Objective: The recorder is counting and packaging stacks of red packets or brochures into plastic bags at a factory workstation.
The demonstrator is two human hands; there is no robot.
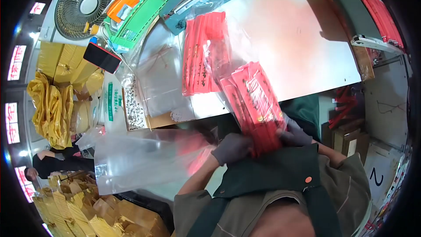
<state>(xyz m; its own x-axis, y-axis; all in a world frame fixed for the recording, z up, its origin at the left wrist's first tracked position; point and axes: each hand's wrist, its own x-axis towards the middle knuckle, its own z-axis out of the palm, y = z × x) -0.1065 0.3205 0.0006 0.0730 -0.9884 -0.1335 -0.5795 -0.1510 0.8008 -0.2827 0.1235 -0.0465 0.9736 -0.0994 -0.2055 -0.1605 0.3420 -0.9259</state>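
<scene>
My left hand (233,148), in a grey glove, closes on the lower left side of a bundle of red printed packets (258,98). On the other side, my right hand (296,134), gloved alike, grips the same bundle; its fingers are partly hidden. The bundle leans over the near table edge in front of my apron (267,171). Shiny clear film covers part of it. A second stack of red packets (195,57) in clear plastic lies just beyond, its near end beside the held bundle. Left of my left hand stretches a large clear plastic bag (140,160) with blurred red showing at its right end.
The white tabletop (302,44) has a wooden edge. Along its back left are a blue-grey metal device (201,4), a green basket (140,17), a phone (101,58) and a fan (89,5). Yellow-wrapped bundles (50,109) stand left; more red packets (377,13) sit far right.
</scene>
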